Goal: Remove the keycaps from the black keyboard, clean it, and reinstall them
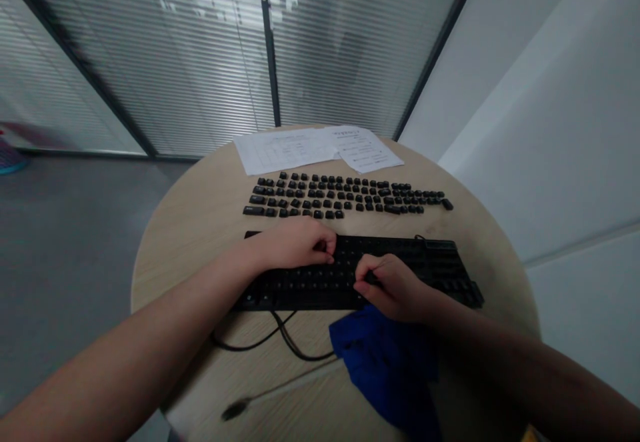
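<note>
left hand [303, 243] and right hand [387, 285] curl over a black keyboard [310, 297], any grip hidden; a light touch, clear of the loose keycaps [331, 195], likely helps

Bare wood on the table [185, 229] leaves wide passage at the left, and a smaller stretch lies along the right edge. Between the loose keycaps [340, 195] and the keyboard [310, 285] runs a narrow strip, open toward the right but crossed by the left hand [300, 245]. Only a slim gap separates that hand from the right hand [390, 285]. Papers [285, 152] cover the far side; nearer, black cables [306, 359] and a blue cloth [390, 369] obstruct the approach.
</note>
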`<state>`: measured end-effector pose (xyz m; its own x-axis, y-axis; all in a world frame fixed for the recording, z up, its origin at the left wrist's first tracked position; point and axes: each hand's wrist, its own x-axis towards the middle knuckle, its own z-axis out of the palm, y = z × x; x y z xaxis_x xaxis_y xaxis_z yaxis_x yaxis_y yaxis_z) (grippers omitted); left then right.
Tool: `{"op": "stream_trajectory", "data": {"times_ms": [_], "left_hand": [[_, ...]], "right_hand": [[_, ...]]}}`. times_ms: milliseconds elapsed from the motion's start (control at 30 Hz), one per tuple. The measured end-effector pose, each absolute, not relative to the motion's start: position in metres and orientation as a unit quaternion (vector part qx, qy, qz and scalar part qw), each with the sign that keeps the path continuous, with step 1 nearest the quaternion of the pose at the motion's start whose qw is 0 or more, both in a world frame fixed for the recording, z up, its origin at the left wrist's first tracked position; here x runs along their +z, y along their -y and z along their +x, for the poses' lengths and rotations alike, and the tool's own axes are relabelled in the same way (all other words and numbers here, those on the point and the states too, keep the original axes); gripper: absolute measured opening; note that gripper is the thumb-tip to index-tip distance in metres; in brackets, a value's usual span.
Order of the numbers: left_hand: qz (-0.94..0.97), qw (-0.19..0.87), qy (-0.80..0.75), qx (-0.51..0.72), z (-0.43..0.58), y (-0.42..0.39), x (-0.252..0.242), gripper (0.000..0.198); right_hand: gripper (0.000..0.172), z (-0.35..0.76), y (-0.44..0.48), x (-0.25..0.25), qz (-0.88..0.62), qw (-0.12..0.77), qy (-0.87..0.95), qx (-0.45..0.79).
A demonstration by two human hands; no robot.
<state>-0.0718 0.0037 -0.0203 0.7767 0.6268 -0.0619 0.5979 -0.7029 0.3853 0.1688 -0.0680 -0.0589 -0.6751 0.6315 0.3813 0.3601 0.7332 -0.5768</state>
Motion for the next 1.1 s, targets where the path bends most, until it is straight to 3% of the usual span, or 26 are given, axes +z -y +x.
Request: {"op": "stream_trajectory", "data": {"times_ms": [300, 467, 533, 667, 833, 1100], "left_hand": [[0.918, 0.206, -0.337, 0.024, -0.070, -0.006, -0.021, 0.007], [0.918, 0.215, -0.333, 0.028, -0.070, -0.007, -0.023, 0.006], [0.919, 0.215, -0.330, 0.027, -0.071, -0.008, -0.023, 0.006], [0.927, 0.221, -0.293, 0.076, -0.072, -0.004, -0.018, 0.004], [0.917, 0.259, -0.233, 0.195, -0.062, 0.010, -0.003, 0.016], [0.910, 0.275, -0.245, 0.192, -0.042, 0.011, 0.005, 0.008]], "right_hand": [[0.017, 0.175, 0.068, -0.070, -0.305, 0.349, 0.847, 0.260], [0.025, 0.179, 0.072, -0.079, -0.343, 0.453, 0.727, 0.386], [0.026, 0.181, 0.071, -0.078, -0.345, 0.452, 0.715, 0.406], [0.029, 0.183, 0.067, -0.065, -0.372, 0.431, 0.748, 0.340], [0.026, 0.187, 0.061, -0.053, -0.383, 0.459, 0.748, 0.288], [0.020, 0.189, 0.062, -0.035, -0.344, 0.455, 0.799, 0.192]]}}
